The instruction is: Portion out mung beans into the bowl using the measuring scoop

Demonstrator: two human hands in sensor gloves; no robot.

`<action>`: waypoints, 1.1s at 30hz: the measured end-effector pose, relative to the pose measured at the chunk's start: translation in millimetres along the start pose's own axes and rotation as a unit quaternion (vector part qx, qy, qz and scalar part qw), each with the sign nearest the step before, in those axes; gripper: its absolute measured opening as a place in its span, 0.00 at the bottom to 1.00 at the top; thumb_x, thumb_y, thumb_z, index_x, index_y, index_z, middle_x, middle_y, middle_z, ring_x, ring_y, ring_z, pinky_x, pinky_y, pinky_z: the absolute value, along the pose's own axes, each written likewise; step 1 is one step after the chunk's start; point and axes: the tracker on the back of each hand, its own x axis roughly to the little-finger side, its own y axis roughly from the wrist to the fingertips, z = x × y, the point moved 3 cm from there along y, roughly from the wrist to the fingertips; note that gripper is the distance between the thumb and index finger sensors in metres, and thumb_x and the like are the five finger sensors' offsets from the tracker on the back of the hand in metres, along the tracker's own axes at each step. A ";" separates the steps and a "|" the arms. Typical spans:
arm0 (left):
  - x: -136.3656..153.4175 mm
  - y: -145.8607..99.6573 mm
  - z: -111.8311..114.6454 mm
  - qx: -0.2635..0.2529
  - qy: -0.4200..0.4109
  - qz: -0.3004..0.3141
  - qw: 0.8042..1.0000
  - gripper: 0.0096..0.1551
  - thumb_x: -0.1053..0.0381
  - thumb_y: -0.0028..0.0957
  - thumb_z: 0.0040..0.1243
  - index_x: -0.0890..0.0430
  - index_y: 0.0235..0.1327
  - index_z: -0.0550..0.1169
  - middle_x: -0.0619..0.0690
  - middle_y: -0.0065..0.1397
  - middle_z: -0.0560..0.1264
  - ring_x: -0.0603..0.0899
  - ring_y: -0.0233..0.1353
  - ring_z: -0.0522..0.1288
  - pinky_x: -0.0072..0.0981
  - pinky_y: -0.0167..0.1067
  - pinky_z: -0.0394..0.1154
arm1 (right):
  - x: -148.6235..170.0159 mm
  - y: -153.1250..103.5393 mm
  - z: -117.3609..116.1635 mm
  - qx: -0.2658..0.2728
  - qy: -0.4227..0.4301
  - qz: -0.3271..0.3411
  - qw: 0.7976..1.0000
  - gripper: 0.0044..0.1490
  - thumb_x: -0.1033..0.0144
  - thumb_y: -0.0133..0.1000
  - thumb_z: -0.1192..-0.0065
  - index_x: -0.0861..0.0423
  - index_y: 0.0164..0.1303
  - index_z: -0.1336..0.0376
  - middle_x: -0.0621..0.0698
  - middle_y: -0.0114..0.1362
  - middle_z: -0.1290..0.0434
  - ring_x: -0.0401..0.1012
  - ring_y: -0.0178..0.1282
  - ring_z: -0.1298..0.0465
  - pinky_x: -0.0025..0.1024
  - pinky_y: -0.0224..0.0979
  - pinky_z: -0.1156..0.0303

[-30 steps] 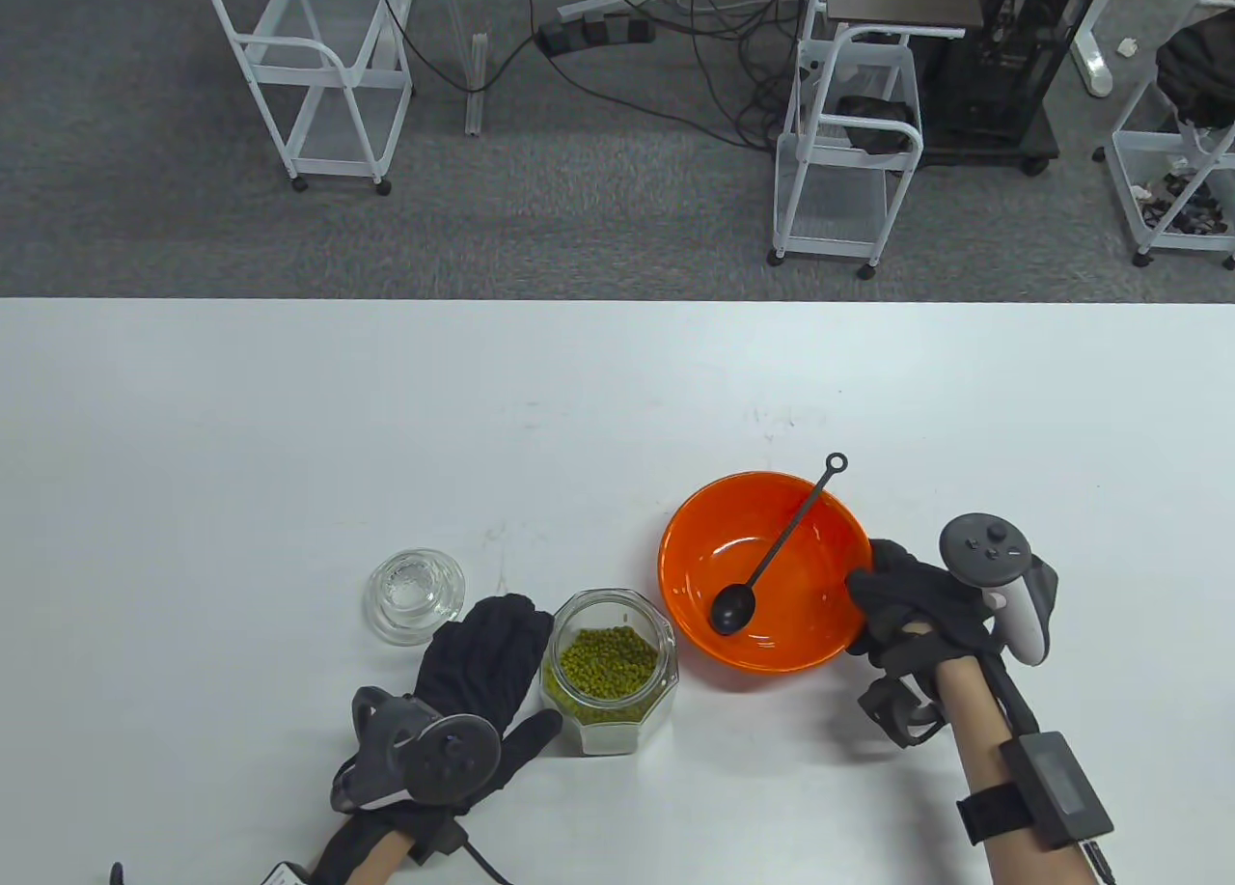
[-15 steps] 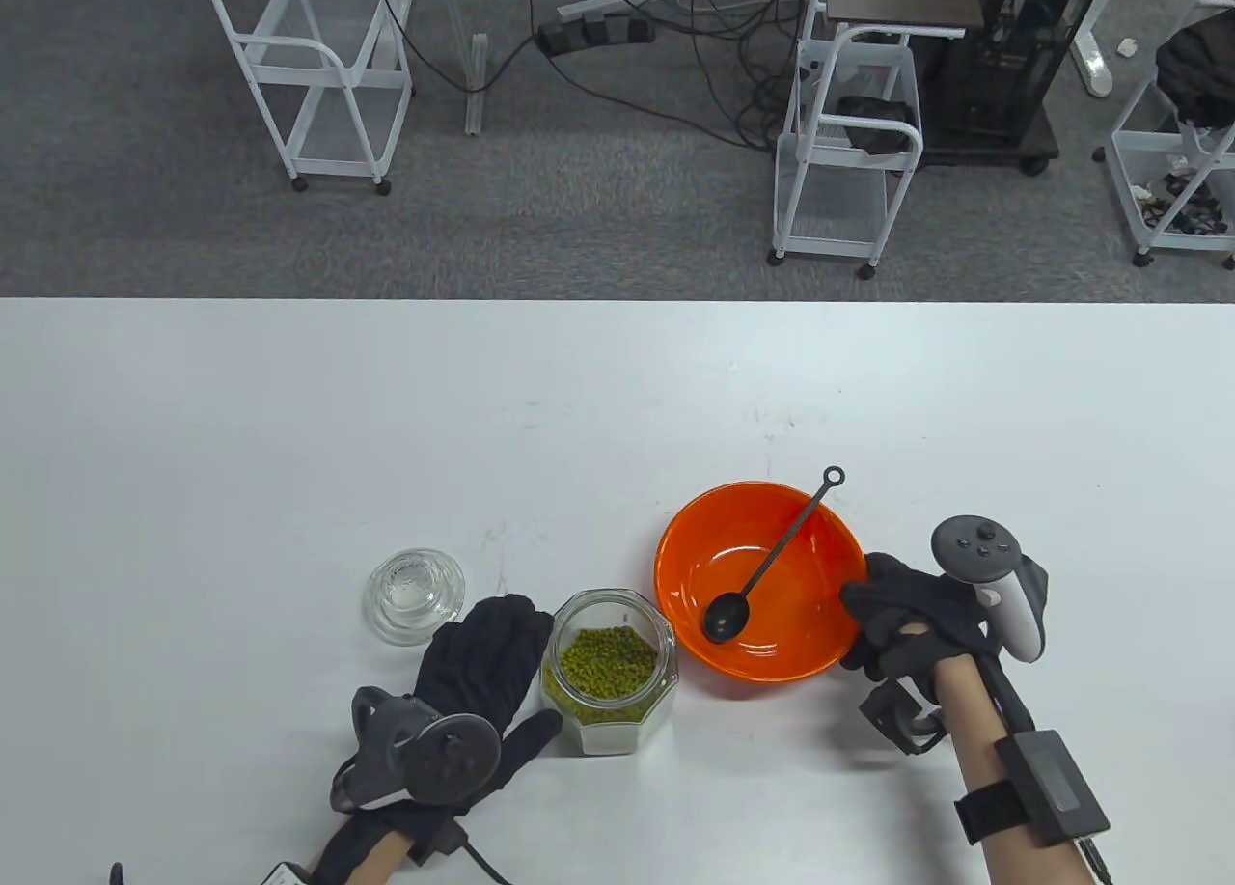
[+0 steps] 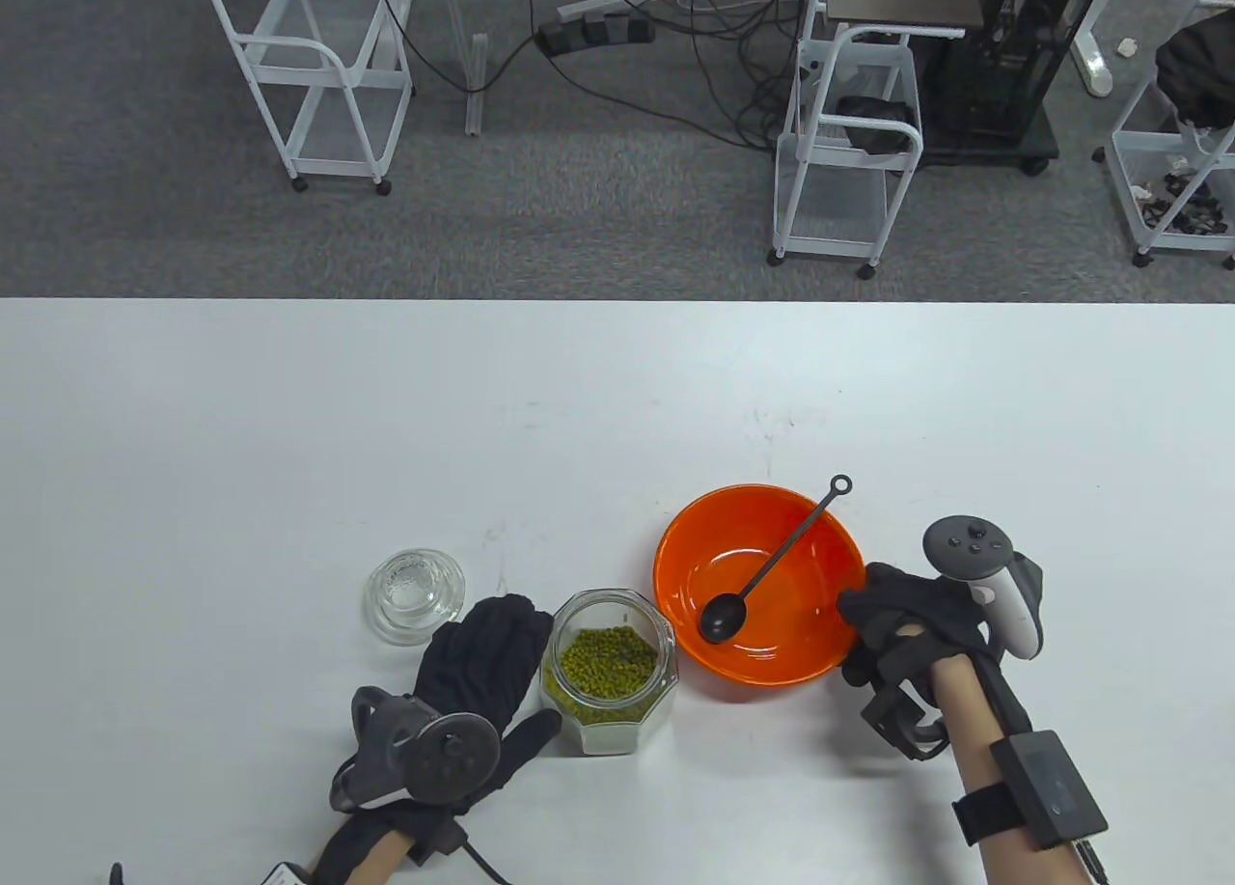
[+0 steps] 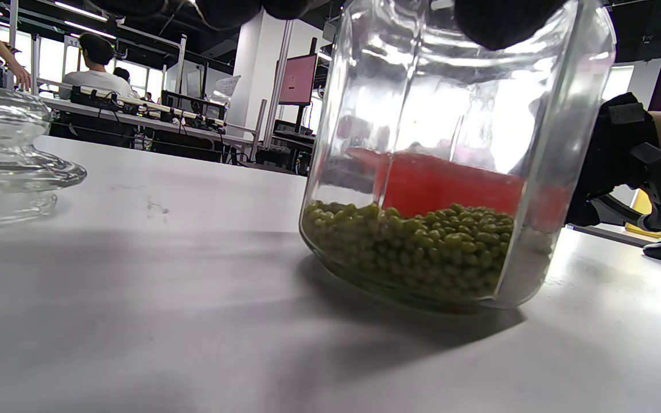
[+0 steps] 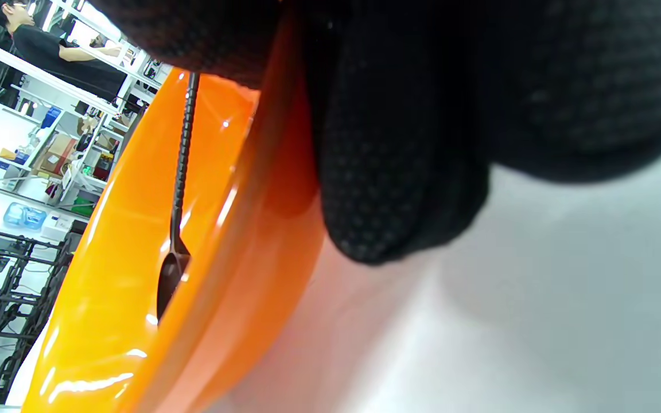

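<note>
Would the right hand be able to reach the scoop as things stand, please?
Probably yes. The right hand grips the bowl's rim, and the scoop lies inside the open bowl, its handle sticking out over the far rim, uncovered. The hand must let go first.

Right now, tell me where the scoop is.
In the table view the scoop lies in the orange bowl, right of the bean jar; its handle leans over the far rim and no hand holds it.

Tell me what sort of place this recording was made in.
Most likely a lab or open-plan office workspace, not a kitchen: a white table on grey carpet, wheeled wire carts, a power strip with trailing cables, and desks with monitors behind.
</note>
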 end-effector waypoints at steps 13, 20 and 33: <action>1.7 0.4 -0.1 0.011 -0.007 -0.003 1.000 0.54 0.33 0.59 0.50 0.53 0.89 0.44 0.65 0.91 0.46 0.73 0.87 0.51 0.79 0.75 0.54 | -28.4 -18.2 48.6 0.196 -0.097 0.043 0.975 0.48 0.40 0.60 0.43 0.65 0.76 0.40 0.66 0.60 0.22 0.57 0.45 0.17 0.51 0.45 0.20; 4.4 -0.1 -1.3 0.009 -0.015 -0.007 1.000 0.54 0.33 0.59 0.50 0.53 0.89 0.44 0.64 0.91 0.46 0.73 0.87 0.50 0.79 0.75 0.54 | -35.5 18.1 61.4 0.157 -0.063 0.048 0.984 0.50 0.34 0.59 0.45 0.62 0.79 0.41 0.67 0.69 0.30 0.60 0.55 0.22 0.54 0.52 0.23; 13.9 0.6 0.0 0.019 -0.017 -0.025 0.999 0.53 0.34 0.59 0.50 0.53 0.89 0.43 0.64 0.91 0.46 0.73 0.88 0.50 0.79 0.75 0.53 | -36.6 85.0 58.8 0.013 -0.027 0.042 0.999 0.55 0.29 0.56 0.44 0.64 0.76 0.40 0.65 0.65 0.30 0.56 0.51 0.24 0.51 0.50 0.23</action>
